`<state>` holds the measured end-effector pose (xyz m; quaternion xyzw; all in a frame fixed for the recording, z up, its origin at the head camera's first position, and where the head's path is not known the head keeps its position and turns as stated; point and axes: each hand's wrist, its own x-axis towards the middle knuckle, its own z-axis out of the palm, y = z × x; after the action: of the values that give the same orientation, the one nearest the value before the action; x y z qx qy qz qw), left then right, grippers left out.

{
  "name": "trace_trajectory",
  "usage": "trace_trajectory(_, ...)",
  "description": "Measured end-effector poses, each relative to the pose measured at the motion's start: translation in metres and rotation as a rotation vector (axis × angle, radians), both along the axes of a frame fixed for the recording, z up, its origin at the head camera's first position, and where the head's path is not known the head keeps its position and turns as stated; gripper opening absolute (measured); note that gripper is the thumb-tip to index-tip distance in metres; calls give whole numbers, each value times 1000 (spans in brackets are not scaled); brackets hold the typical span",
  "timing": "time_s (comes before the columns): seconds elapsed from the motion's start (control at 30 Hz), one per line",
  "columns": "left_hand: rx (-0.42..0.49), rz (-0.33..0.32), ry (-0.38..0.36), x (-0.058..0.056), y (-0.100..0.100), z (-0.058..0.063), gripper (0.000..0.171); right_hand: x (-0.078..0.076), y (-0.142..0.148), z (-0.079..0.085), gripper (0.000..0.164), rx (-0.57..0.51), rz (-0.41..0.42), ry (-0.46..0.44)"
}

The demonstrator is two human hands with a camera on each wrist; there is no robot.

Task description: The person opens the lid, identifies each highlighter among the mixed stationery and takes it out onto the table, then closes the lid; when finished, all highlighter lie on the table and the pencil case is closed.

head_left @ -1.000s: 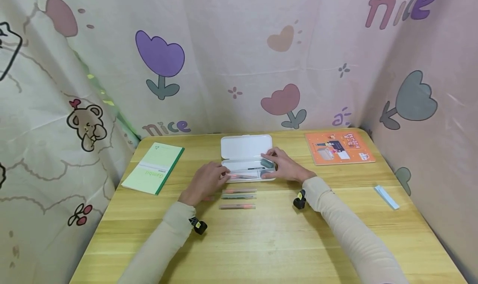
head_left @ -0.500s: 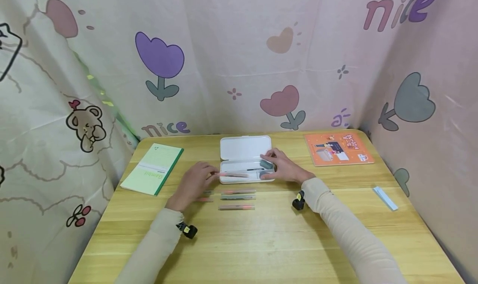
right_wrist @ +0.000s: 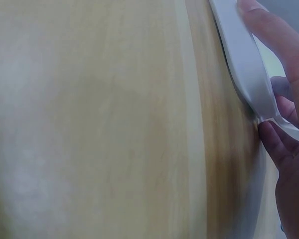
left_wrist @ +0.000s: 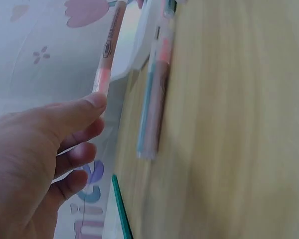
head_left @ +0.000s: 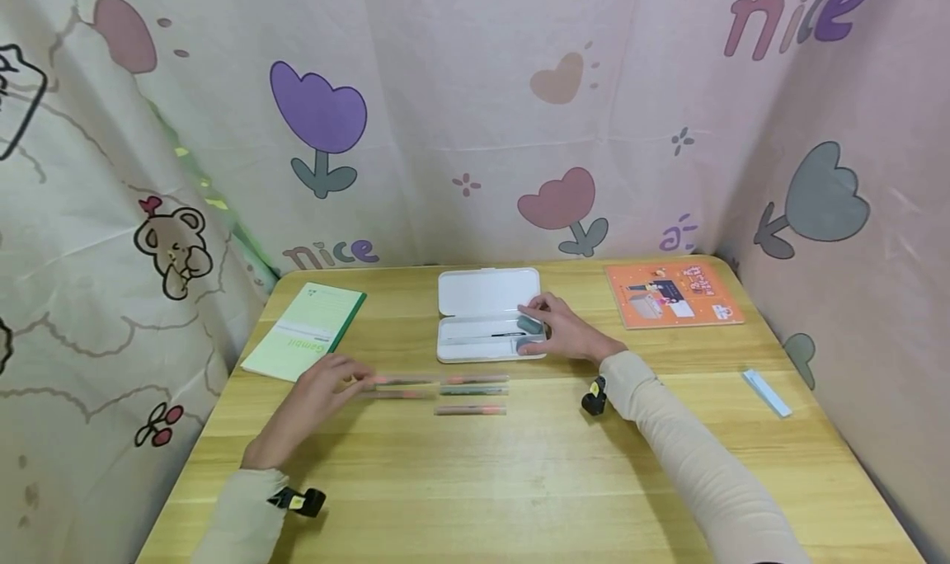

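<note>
In the head view my left hand pinches the end of a brown marker pen with a pink band, between thumb and forefinger. It is held close over the table, left of the laid-out pens. More marker pens lie there: a pink-ended one, a green one, a brown one and another near my left fingers. At the back, my right hand grips the right end of an open white pencil case. Inside are a dark green block and a thin black pen.
A green notebook lies at the back left, just beyond my left hand. An orange booklet is at the back right, with a light blue strip-shaped item nearer on the right. Patterned curtains enclose the table.
My left hand has lifted the marker pen out of the pencil case and carried it left and nearer to me. My right hand has stayed on the case.
</note>
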<state>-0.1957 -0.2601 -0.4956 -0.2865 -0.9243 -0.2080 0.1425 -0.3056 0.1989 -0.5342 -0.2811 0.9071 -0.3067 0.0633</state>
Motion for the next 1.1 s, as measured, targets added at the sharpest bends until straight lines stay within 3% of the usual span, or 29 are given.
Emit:
trace_trajectory(0.2, 11, 21, -112, 18, -17, -8, 14, -2, 1, -2, 97, 2, -1, 9)
trace_trajectory(0.37, 48, 16, -194, 25, -26, -21, 15, -1, 0, -2, 95, 11, -6, -3)
trace_trajectory(0.6, 48, 8, -228, 27, -29, -34, 16, 2, 0, 1, 95, 5, -11, -5)
trace_trajectory(1.1, 50, 51, -270, 26, -26, -36, 18, 2, 0, 2, 95, 1, -10, 2)
